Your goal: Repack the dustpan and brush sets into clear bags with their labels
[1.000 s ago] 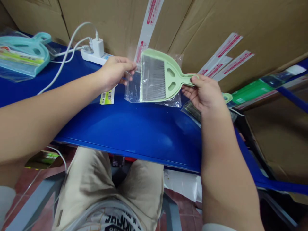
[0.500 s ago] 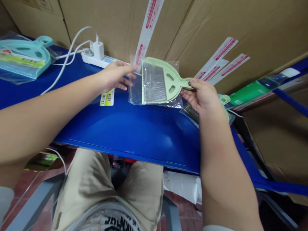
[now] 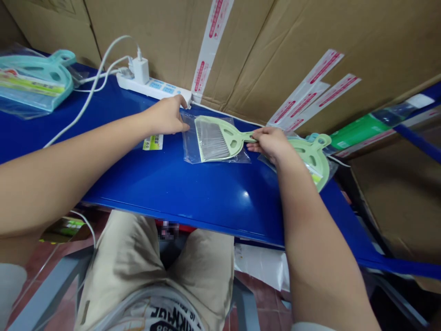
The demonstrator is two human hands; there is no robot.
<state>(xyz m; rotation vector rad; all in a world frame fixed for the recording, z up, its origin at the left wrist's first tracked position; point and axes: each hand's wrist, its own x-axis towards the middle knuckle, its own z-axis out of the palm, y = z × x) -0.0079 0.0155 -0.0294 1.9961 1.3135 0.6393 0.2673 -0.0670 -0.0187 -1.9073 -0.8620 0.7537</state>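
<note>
My right hand [image 3: 270,143] pinches the handle end of a light green dustpan [image 3: 237,143], low over the blue table. A small brush with grey bristles [image 3: 214,142] lies against the pan. A clear plastic bag [image 3: 191,149] shows around the pan's wide end and below it; how far it covers the handle, I cannot tell. My left hand [image 3: 167,115] is at the bag's upper left corner, its thumb and forefinger apart, the thumb at the film. Its other fingers are hidden. Beneath my left wrist lies a yellow-green label card [image 3: 153,142].
Another bagged green dustpan [image 3: 315,158] lies by my right forearm. On the left are a bagged blue dustpan [image 3: 64,87] and a white power strip [image 3: 155,89] with cables. A green-labelled bottle [image 3: 360,128] lies at the right. Cardboard [image 3: 248,55] stands behind the blue table [image 3: 193,197].
The green dustpan with its brush and bag has come down and slightly left, with my right hand on its handle. My left hand's stretched fingers have curled.
</note>
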